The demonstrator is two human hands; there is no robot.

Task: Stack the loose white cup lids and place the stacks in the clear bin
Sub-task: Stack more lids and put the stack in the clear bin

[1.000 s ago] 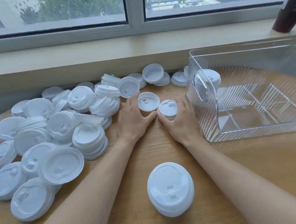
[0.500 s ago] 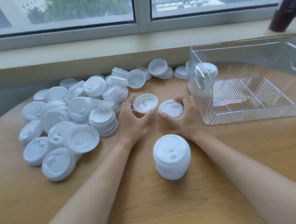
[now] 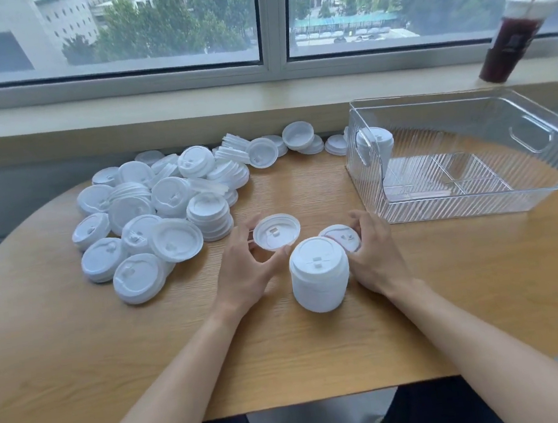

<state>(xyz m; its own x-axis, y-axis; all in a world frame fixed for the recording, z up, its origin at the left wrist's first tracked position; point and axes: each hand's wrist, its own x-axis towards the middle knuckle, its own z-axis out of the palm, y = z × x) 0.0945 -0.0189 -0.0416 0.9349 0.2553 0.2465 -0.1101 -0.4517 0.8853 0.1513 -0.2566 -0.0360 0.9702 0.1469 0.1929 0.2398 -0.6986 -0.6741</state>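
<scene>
The left hand (image 3: 242, 270) pinches one white lid (image 3: 276, 231) by its rim, with the thumb at the near edge and the fingers at the left edge; the lid is turned with its open side up, a little above the wooden counter (image 3: 79, 353). The right hand (image 3: 375, 253) holds a second lid (image 3: 342, 237) with curled fingers around its far and right edge, and this lid is partly hidden behind the tall stack (image 3: 319, 274). That stack of lids stands upright on the counter between the two hands, close to both of them; I cannot tell if the right hand touches it.

A big pile of loose lids (image 3: 154, 217) lies on the left part of the counter, some in short stacks, some flat, some leaning, and it goes along the back edge toward the clear bin (image 3: 544, 190). The bin sits at the right back part of the counter, near the window sill. Inside the bin, in its left far corner, one stack of lids (image 3: 376, 147) stands upright. On the sill behind the bin there is a cup with dark drink (image 3: 511, 42) and a red straw
</scene>
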